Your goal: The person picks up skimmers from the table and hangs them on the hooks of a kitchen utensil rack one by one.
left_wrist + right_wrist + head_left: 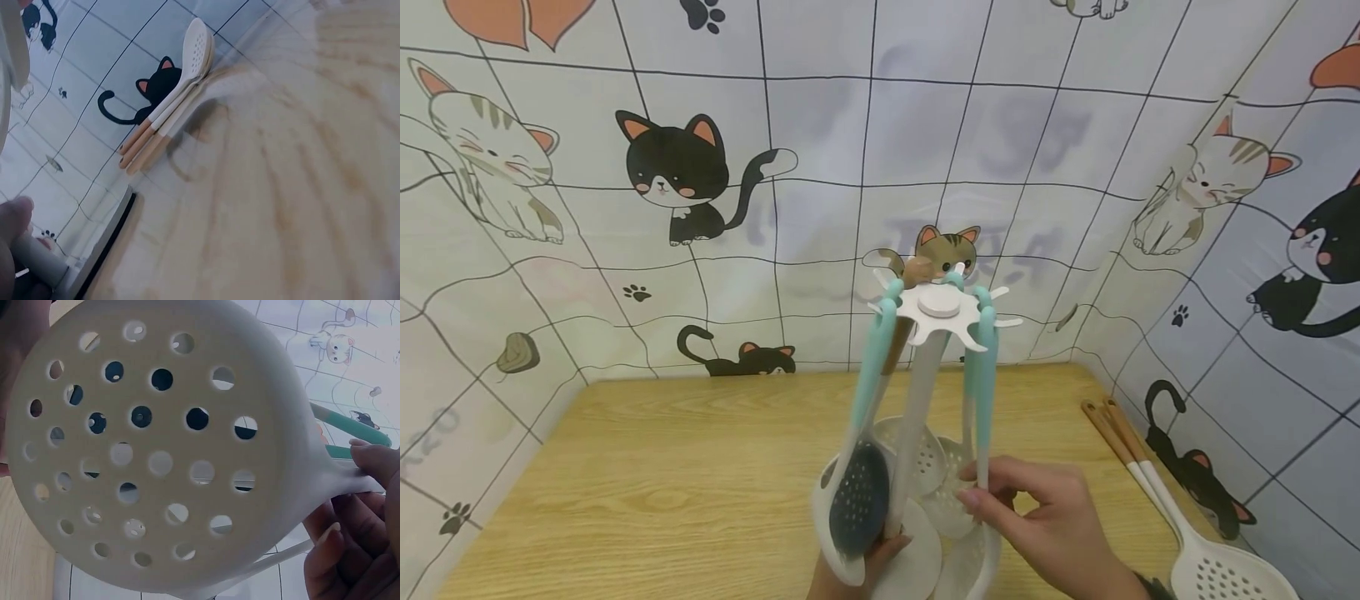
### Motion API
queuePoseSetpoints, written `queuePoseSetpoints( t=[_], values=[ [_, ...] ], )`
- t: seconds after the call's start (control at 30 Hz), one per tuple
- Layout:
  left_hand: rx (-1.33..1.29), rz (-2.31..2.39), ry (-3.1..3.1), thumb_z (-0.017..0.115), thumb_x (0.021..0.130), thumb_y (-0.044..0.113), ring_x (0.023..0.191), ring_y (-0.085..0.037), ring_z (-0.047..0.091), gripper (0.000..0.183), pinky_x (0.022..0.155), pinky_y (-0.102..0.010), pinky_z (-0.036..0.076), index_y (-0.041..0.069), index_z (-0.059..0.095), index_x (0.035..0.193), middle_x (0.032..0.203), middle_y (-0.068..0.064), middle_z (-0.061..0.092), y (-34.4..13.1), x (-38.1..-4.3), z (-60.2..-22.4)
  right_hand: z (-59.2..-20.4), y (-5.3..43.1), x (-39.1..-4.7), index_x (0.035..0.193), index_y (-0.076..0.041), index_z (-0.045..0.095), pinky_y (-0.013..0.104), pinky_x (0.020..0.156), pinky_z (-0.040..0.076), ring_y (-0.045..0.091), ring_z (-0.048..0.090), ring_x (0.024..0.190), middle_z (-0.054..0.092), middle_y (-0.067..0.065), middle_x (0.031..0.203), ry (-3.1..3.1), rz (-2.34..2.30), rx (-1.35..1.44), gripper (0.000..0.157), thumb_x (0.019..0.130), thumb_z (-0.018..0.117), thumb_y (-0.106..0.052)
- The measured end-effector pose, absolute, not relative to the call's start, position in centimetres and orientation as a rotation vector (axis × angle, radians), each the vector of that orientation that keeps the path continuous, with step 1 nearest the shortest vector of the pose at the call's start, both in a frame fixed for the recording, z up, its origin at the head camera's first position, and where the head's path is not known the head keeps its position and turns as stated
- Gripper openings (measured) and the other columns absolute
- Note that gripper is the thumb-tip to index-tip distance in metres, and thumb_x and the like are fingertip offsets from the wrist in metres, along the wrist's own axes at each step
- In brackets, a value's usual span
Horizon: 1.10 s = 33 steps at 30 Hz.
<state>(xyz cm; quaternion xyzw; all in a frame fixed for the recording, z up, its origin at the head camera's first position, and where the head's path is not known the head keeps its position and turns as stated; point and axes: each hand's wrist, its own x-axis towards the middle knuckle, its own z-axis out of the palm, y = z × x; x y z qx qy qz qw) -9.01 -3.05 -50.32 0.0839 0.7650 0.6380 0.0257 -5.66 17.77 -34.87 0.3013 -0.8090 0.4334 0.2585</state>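
A white utensil rack [938,302] with a hooked top and central pole stands tilted in the middle of the head view. Mint-handled utensils hang from its hooks. On its left side hangs a dark blue perforated head [859,500], overlapping a white utensil. My left hand [850,575] grips the rack low down near the pole's foot, partly hidden by the utensils. My right hand [1052,517] pinches the white neck of a mint-handled skimmer on the right side. That skimmer's broad white holed head [144,444] fills most of the right wrist view.
Wooden-handled white utensils, including a slotted turner [1225,571], lie by the right wall on the wood-patterned table [700,475]. A tiled wall covering [820,125] printed with cats rises behind the table and on both sides.
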Motion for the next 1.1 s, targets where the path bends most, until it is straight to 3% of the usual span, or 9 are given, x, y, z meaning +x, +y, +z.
queuePoseSetpoints(
  t=[0.13,0.3,0.47,0.6,0.77,0.93,1.03,1.1],
  values=[
    [0.491,2.02,2.357,0.081,0.085,0.023,0.101,-0.003,0.062,0.062,0.097,-0.026,0.053,0.015,0.044,0.135,0.115,0.0,0.066,-3.3,-9.2,-50.4,-35.2,17.9,-5.6,0.098,-0.014,0.073,0.015,0.056,0.052,-0.004,0.062,0.062,0.076,-0.001,0.079,-2.201,1.192,0.862,0.033,0.076,0.08,0.01],
    [0.748,2.084,2.292,0.078,0.088,0.014,0.09,-0.006,0.066,0.042,0.088,-0.023,0.055,0.013,0.052,0.122,0.101,-0.01,0.071,-3.6,-9.7,-50.6,-36.0,19.0,-5.5,0.105,-0.009,0.074,0.018,0.062,0.056,0.001,0.069,0.07,0.078,0.002,0.088,-2.22,1.244,0.872,0.035,0.077,0.079,0.011],
    [0.825,2.005,2.196,0.074,0.091,0.014,0.091,-0.015,0.072,0.027,0.089,-0.022,0.055,0.009,0.06,0.113,0.1,-0.014,0.074,-4.2,-10.3,-50.6,-37.0,20.9,-5.1,0.115,-0.006,0.072,0.022,0.066,0.058,0.005,0.072,0.082,0.078,-0.002,0.1,-2.256,1.333,0.756,0.039,0.082,0.071,0.016],
    [0.77,1.97,2.061,0.073,0.092,0.015,0.098,-0.018,0.073,0.03,0.092,-0.019,0.053,0.004,0.059,0.117,0.106,-0.017,0.074,-4.8,-10.8,-50.5,-37.2,22.6,-5.2,0.114,-0.002,0.071,0.025,0.06,0.056,0.007,0.072,0.077,0.077,-0.008,0.096,-2.293,1.4,0.615,0.03,0.091,0.062,0.015],
    [0.654,1.969,1.938,0.073,0.092,0.017,0.104,-0.019,0.073,0.035,0.092,-0.017,0.052,0.002,0.059,0.12,0.114,-0.022,0.072,-5.3,-11.0,-50.3,-37.4,24.3,-6.2,0.115,-0.006,0.071,0.029,0.059,0.057,0.009,0.069,0.071,0.076,-0.007,0.087,-2.532,1.378,0.267,0.019,0.102,0.059,-0.011],
    [0.77,1.972,1.835,0.064,0.098,0.013,0.111,-0.027,0.072,0.038,0.096,-0.018,0.051,-0.011,0.056,0.125,0.122,-0.034,0.065,-6.1,-11.0,-50.3,-38.8,26.8,-7.4,0.12,-0.012,0.07,0.027,0.064,0.057,0.005,0.069,0.076,0.077,-0.002,0.094,-2.829,1.262,0.019,0.032,0.101,0.062,-0.037],
    [0.802,2.001,1.714,0.059,0.101,0.012,0.115,-0.028,0.07,0.039,0.099,-0.021,0.051,-0.012,0.05,0.13,0.126,-0.037,0.06,-6.4,-11.3,-50.6,-40.0,29.2,-8.2,0.117,-0.014,0.072,0.026,0.064,0.055,0.004,0.069,0.077,0.077,-0.002,0.098,-2.94,0.973,0.001,0.036,0.099,0.063,-0.043],
    [0.847,2.041,1.625,0.056,0.102,0.011,0.117,-0.031,0.069,0.04,0.1,-0.031,0.054,-0.013,0.045,0.131,0.126,-0.042,0.056,-6.3,-11.4,-50.8,-40.9,31.2,-8.7,0.117,-0.011,0.072,0.028,0.065,0.055,0.008,0.07,0.079,0.077,0.0,0.099,-2.993,0.774,-0.008,0.041,0.099,0.062,-0.046]
  ],
)
